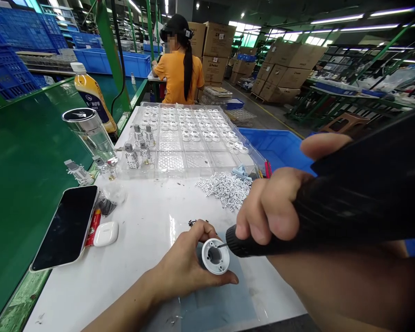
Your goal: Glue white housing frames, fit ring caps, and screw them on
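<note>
One white part (pixel 216 256) in left grip (pixel 181 260) over worktop (pixel 141 286), open face upturned; right grip (pixel 273 207), to its right, holds black driver (pixel 242 244) lying crosswise, bit (pixel 222 246) pointing left at face, contact unclear.

The white cup (pixel 217 256) looks smooth plastic, the black driver (pixel 352 198) matt — the phone screen (pixel 66 228) glossy.

The thick black cylindrical screwdriver (pixel 359 184) ran past the right edge, hiding part of the bare right hand (pixel 273 203). The bare left hand (pixel 185 260) covered much of the side of the hollow white round part (pixel 216 256). The small black pieces (pixel 192 223) just beyond were too tiny to identify, and the right hand hid some of the blue plastic bin (pixel 273 143).
</note>
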